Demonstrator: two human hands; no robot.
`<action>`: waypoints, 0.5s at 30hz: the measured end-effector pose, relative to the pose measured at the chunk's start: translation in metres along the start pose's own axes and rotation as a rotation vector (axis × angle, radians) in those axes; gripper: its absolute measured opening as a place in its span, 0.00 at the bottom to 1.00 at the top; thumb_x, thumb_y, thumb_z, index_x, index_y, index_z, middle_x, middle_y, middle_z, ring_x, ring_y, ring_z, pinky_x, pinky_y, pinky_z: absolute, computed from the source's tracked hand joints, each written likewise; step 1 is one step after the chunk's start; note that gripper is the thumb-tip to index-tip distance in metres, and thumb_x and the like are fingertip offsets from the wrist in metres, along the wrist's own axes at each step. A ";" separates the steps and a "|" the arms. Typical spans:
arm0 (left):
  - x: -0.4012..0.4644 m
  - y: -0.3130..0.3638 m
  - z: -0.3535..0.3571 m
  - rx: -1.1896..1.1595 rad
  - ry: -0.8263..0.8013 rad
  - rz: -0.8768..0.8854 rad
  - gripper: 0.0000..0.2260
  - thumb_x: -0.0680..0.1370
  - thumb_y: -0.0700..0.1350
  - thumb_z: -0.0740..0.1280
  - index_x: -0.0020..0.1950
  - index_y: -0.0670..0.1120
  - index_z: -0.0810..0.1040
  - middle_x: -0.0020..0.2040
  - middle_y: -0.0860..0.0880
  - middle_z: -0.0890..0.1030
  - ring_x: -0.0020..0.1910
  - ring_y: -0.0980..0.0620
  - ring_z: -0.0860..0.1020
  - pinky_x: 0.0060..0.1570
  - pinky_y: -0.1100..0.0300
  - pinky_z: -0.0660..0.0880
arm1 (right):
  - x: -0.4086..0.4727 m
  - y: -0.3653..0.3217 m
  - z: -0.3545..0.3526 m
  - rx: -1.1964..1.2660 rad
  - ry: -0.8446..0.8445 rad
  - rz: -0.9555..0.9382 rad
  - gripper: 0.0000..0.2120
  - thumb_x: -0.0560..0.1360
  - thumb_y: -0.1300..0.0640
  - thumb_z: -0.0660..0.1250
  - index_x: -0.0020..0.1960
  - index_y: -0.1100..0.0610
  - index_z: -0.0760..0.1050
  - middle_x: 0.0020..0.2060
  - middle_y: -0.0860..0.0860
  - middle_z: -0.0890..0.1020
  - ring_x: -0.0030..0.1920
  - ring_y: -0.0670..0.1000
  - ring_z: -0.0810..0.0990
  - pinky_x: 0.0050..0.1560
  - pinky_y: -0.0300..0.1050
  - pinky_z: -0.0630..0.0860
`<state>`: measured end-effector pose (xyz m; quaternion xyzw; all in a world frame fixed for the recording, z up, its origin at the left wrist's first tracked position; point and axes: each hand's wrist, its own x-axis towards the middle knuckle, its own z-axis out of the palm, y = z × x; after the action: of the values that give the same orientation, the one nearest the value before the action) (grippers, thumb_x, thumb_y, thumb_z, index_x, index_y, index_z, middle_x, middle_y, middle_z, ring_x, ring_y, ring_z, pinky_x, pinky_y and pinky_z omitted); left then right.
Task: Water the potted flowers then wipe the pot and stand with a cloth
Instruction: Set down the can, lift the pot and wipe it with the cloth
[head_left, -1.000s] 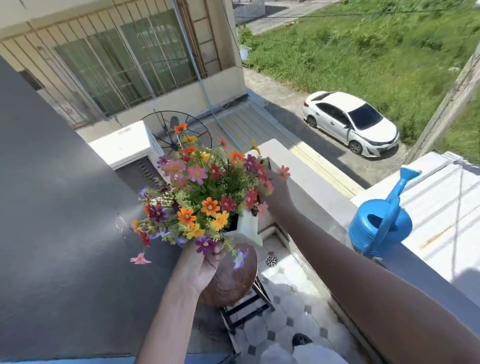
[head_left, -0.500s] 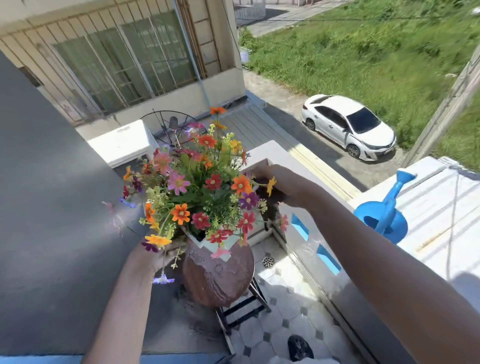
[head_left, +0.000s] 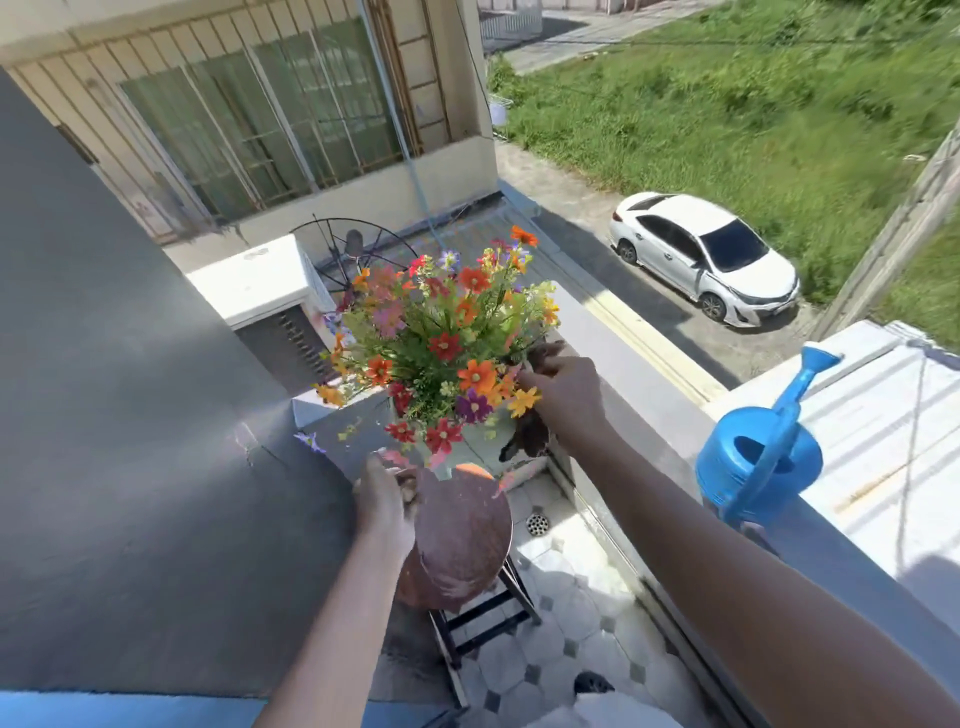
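While the ledge (head_left: 644, 374) carries the blue watering can (head_left: 758, 462) off to my right, the brown pot (head_left: 457, 540) sits on its black stand (head_left: 483, 613) — heavy, I'd judge, and rough, best held low on the belly. My left hand (head_left: 384, 499) wraps its rim; my right hand (head_left: 566, 389) pinches something dark among the flowers (head_left: 441, 343) — flimsy stems.

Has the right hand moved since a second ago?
Yes. The right hand has come back from the far side of the flowers to their near right edge, toward the ledge.
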<state>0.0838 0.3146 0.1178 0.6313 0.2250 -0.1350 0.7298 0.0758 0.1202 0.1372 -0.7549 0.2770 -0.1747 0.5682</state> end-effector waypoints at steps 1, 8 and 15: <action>-0.001 -0.010 -0.003 0.051 0.034 0.006 0.11 0.79 0.42 0.57 0.37 0.45 0.71 0.22 0.49 0.73 0.16 0.56 0.63 0.22 0.64 0.58 | -0.005 -0.001 0.002 0.030 0.026 -0.010 0.19 0.61 0.51 0.72 0.25 0.60 0.66 0.21 0.59 0.69 0.27 0.53 0.67 0.29 0.50 0.67; -0.027 -0.002 0.040 0.286 -0.156 0.021 0.21 0.81 0.56 0.56 0.41 0.42 0.78 0.26 0.51 0.74 0.21 0.53 0.63 0.25 0.62 0.57 | -0.036 -0.014 0.009 0.058 0.117 -0.033 0.18 0.64 0.55 0.72 0.25 0.57 0.64 0.23 0.50 0.63 0.28 0.49 0.62 0.30 0.46 0.61; -0.029 -0.007 0.044 0.381 -0.103 -0.063 0.15 0.75 0.57 0.62 0.45 0.44 0.75 0.46 0.43 0.75 0.38 0.46 0.74 0.35 0.59 0.69 | -0.075 0.004 0.027 0.164 0.100 -0.020 0.16 0.70 0.58 0.73 0.29 0.60 0.70 0.24 0.53 0.70 0.27 0.45 0.64 0.29 0.40 0.61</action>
<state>0.0621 0.2677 0.1306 0.7427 0.1775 -0.2302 0.6033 0.0318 0.1864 0.1294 -0.6988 0.2820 -0.2401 0.6120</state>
